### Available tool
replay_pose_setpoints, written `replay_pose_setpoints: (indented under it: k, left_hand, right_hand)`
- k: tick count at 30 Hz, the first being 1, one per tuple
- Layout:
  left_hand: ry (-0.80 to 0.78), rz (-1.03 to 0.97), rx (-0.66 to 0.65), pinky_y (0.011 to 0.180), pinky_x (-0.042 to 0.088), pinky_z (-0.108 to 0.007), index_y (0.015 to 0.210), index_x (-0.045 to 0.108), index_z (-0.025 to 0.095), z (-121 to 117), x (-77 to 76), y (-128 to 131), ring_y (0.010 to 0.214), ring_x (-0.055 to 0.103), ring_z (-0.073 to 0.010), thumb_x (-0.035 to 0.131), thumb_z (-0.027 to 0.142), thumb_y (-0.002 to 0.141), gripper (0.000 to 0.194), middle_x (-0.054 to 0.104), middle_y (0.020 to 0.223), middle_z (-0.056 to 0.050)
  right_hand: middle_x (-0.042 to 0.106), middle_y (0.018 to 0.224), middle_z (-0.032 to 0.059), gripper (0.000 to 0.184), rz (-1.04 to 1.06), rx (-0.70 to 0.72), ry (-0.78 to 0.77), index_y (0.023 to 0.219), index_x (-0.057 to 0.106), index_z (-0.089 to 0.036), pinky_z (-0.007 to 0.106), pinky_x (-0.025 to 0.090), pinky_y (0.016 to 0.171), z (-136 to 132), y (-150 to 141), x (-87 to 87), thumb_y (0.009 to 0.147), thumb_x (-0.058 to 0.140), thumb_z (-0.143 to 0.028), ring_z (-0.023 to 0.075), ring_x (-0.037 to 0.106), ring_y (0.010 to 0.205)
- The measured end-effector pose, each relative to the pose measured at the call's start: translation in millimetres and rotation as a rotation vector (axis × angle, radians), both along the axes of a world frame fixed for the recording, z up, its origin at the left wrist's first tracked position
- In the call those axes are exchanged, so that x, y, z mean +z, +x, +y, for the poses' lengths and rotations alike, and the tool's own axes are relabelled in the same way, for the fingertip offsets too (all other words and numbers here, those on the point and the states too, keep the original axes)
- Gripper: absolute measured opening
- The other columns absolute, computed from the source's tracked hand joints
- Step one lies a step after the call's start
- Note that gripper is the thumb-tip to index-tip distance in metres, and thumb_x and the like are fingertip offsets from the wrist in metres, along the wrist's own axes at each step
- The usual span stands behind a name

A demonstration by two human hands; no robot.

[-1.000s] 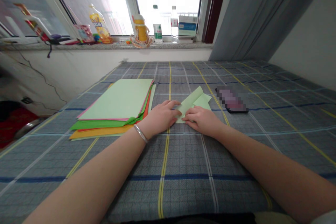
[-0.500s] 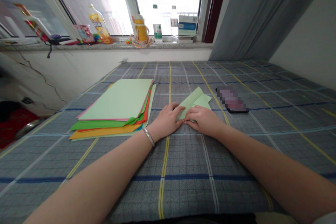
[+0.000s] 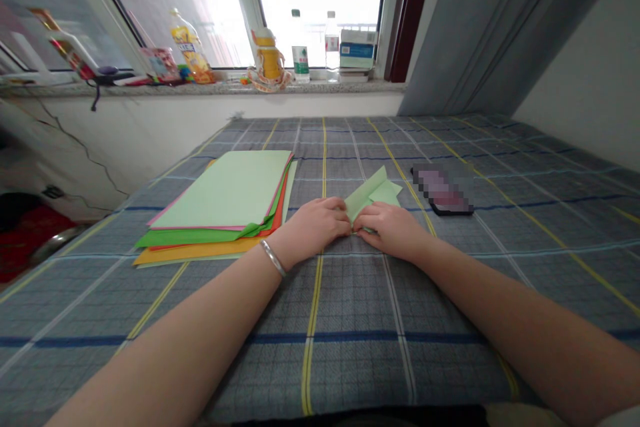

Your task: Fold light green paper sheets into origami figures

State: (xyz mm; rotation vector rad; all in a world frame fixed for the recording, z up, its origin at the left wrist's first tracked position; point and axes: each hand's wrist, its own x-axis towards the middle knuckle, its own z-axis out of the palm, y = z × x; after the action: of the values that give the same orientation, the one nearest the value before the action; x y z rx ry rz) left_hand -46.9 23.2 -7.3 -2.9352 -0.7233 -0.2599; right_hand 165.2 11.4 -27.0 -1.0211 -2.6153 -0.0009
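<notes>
A folded piece of pale green paper [image 3: 373, 192] lies at the middle of the plaid cloth, its pointed flaps slanting up and to the right. My left hand [image 3: 323, 223], with a silver bangle at the wrist, grips the paper's lower left edge, fingers bent together. Against the near edge, my right hand [image 3: 387, 227] has its fingers closed on the same paper. The fingertips of both hands almost meet at its lower corner. Part of the paper is hidden under the right hand.
A stack of coloured paper [image 3: 225, 190], pale green on top, rests to the left. A phone [image 3: 443, 192] lies to the right on the plaid cloth [image 3: 350, 307]. Bottles, a yellow cup [image 3: 270, 61] and a box [image 3: 357, 52] stand on the windowsill behind.
My left hand has slid slightly left and its fingers have curled in more. The paper's upper flap has tilted a little to the right. My right hand has barely moved.
</notes>
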Motion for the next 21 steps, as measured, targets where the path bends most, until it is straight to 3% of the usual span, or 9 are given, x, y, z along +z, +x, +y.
replay_pose_setpoints:
  k: [5, 14, 21]
  left_hand:
    - [-0.068, 0.012, -0.007, 0.101, 0.036, -0.033, 0.103, 0.068, 0.03, -1, 2.6, -2, 0.114, 0.049, -0.0173, 0.053, 0.023, 0.09, 0.021, 0.069, 0.103, 0.0]
    - [0.105, 0.11, 0.013, 0.093, 0.036, -0.034, 0.096, 0.066, 0.022, -13, 6.7, 10, 0.099, 0.052, -0.0202, 0.053, 0.024, 0.091, 0.014, 0.067, 0.092, -0.004]
    - [0.103, 0.139, 0.047, 0.089, 0.036, -0.034, 0.084, 0.065, 0.02, -16, 13.2, 6, 0.094, 0.052, -0.0206, 0.058, 0.019, 0.087, 0.008, 0.067, 0.088, -0.004]
  right_hand:
    - [0.068, 0.093, 0.0042, 0.019, -0.004, 0.058, 0.008, 0.088, 0.069, -0.023, 0.032, 0.042, 0.079, 2, 2, -1.5, 0.089, 0.05, -0.02, 0.0184, 0.056, 0.09]
    - [0.069, 0.094, 0.0044, 0.018, -0.123, 0.09, 0.076, 0.085, 0.068, -0.021, 0.032, 0.042, 0.079, 2, 4, 1.7, 0.087, 0.05, -0.019, 0.0191, 0.057, 0.088]
    - [0.071, 0.095, 0.0019, 0.019, -0.106, 0.095, 0.05, 0.084, 0.07, -0.024, 0.031, 0.042, 0.078, 1, 8, 5.5, 0.085, 0.052, -0.017, 0.0186, 0.06, 0.089]
